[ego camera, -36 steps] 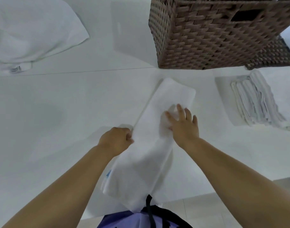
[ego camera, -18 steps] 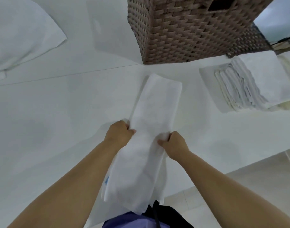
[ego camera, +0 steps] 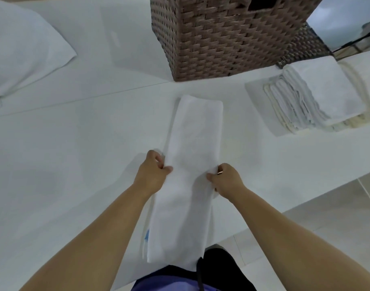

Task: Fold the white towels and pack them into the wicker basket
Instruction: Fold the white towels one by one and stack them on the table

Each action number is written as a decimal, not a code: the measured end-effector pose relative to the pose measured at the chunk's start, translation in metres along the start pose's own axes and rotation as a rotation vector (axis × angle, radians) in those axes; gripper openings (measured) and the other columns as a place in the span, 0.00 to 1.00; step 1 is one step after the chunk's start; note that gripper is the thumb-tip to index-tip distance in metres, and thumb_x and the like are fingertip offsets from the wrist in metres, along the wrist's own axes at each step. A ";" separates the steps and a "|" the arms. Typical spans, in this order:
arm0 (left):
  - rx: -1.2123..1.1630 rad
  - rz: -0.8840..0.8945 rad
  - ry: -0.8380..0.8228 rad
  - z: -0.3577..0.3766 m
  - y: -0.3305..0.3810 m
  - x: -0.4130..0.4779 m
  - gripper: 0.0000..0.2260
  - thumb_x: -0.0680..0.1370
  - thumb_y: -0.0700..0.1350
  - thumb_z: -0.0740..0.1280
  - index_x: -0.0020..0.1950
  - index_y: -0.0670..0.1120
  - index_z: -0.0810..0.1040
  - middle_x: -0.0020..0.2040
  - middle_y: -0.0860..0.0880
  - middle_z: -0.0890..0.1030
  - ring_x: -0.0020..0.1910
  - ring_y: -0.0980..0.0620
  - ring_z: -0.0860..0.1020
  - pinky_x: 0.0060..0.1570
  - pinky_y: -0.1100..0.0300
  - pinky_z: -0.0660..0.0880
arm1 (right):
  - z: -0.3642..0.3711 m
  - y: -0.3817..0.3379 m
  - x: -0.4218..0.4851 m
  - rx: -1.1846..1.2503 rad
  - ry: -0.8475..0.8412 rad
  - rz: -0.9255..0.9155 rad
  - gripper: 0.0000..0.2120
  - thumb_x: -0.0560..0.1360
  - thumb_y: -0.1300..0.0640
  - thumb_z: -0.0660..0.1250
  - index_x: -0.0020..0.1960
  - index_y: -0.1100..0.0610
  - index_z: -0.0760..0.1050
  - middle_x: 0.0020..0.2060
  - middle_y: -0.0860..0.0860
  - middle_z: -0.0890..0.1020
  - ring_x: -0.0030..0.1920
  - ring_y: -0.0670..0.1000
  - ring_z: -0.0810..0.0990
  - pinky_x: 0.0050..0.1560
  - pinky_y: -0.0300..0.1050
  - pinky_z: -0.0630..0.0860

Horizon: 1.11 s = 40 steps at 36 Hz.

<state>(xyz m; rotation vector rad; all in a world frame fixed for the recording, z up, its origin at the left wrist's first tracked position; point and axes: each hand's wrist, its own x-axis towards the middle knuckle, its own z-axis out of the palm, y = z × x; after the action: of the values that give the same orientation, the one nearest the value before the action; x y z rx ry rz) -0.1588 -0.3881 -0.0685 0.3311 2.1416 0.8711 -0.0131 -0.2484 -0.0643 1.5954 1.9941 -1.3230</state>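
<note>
A long white towel [ego camera: 192, 139], folded into a narrow strip, lies on the white table [ego camera: 74, 160] and hangs over its near edge. My left hand [ego camera: 152, 173] pinches its left edge at mid-length. My right hand [ego camera: 227, 179] pinches the right edge opposite. The brown wicker basket [ego camera: 221, 36] stands just beyond the towel's far end; its inside is hidden.
A stack of folded white and cream towels [ego camera: 318, 95] lies at the right. An unfolded white cloth [ego camera: 22, 49] is heaped at the far left. The table's near edge runs diagonally at the right, with tiled floor [ego camera: 305, 234] below.
My right hand slid back from lying flat on the towel to pinching its right edge. The left hand kept its hold on the left edge. The towel now lies straighter.
</note>
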 end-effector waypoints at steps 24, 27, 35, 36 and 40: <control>-0.092 0.441 0.193 -0.058 0.100 -0.062 0.26 0.64 0.39 0.79 0.59 0.54 0.80 0.46 0.56 0.82 0.44 0.57 0.80 0.48 0.67 0.76 | -0.097 -0.066 -0.060 -0.002 0.209 -0.611 0.30 0.64 0.58 0.78 0.64 0.49 0.73 0.53 0.44 0.78 0.51 0.48 0.76 0.44 0.35 0.71; 0.008 0.496 0.283 -0.059 0.110 -0.065 0.26 0.65 0.40 0.78 0.61 0.53 0.79 0.52 0.55 0.80 0.47 0.56 0.78 0.49 0.69 0.71 | -0.107 -0.075 -0.065 -0.099 0.298 -0.653 0.22 0.65 0.54 0.77 0.57 0.49 0.76 0.46 0.44 0.79 0.46 0.47 0.77 0.37 0.30 0.67; 0.192 0.672 0.264 -0.066 0.127 -0.064 0.12 0.72 0.45 0.73 0.51 0.56 0.75 0.54 0.53 0.71 0.55 0.53 0.68 0.56 0.61 0.65 | -0.133 -0.080 -0.058 -0.004 0.222 -0.801 0.16 0.66 0.53 0.77 0.46 0.48 0.72 0.48 0.45 0.76 0.47 0.48 0.76 0.43 0.40 0.72; 0.185 0.693 0.227 -0.068 0.130 -0.065 0.11 0.72 0.46 0.72 0.50 0.57 0.74 0.54 0.55 0.73 0.54 0.53 0.70 0.54 0.61 0.66 | -0.136 -0.080 -0.057 0.048 0.176 -0.813 0.16 0.67 0.54 0.77 0.46 0.48 0.71 0.46 0.45 0.77 0.46 0.48 0.76 0.43 0.42 0.74; 0.043 0.579 0.056 -0.067 0.137 -0.067 0.09 0.76 0.50 0.67 0.54 0.59 0.71 0.49 0.60 0.78 0.48 0.58 0.76 0.45 0.63 0.72 | -0.146 -0.074 -0.049 0.164 0.044 -0.775 0.15 0.71 0.55 0.74 0.51 0.48 0.70 0.46 0.44 0.79 0.48 0.46 0.78 0.47 0.45 0.77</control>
<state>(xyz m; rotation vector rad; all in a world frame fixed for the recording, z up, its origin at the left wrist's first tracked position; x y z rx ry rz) -0.1722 -0.3530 0.0936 0.9916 2.1454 1.1593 -0.0136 -0.1656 0.0853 0.9051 2.7297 -1.7364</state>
